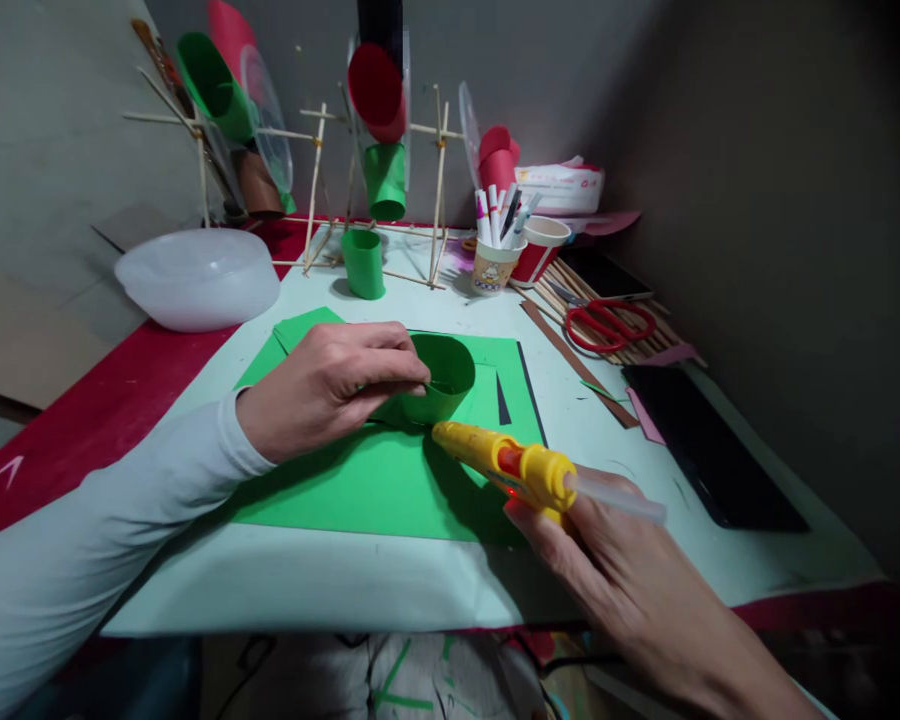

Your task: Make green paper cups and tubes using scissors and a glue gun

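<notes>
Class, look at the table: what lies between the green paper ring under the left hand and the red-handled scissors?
In the head view, between the green paper ring and the scissors lie bare pale table covering and a diagonal brown strip.

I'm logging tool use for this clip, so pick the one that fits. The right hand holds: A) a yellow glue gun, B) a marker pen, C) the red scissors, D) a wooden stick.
A: the right hand grips a yellow glue gun with its nozzle aimed at the green paper ring that the left hand pinches, while the red scissors lie untouched on the table.
</notes>
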Tool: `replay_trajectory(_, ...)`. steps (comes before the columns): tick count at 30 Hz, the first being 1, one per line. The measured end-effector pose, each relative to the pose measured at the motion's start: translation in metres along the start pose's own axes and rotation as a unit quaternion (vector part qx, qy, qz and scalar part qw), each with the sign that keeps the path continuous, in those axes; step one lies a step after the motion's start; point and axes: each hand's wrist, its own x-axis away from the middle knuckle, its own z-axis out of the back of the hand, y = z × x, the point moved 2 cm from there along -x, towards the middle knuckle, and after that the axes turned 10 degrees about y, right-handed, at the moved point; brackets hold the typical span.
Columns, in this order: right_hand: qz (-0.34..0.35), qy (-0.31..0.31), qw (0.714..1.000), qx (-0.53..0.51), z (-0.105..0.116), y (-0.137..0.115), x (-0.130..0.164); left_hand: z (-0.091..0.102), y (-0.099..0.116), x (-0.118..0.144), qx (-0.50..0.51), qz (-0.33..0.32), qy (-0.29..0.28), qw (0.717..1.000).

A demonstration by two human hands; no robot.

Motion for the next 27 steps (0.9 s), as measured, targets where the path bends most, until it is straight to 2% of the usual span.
replay_trajectory(21,-0.033,-0.002,0.999,0.022,0.012,0.01,0.007,0.002,0.0,0.001,-0.019,-0.001,-0.019,1.0)
replay_trajectory(27,-0.03,0.003,0.999,0.014,0.013,0.011,0.003,0.001,-0.002,0.003,-0.01,0.023,-0.009,1.0)
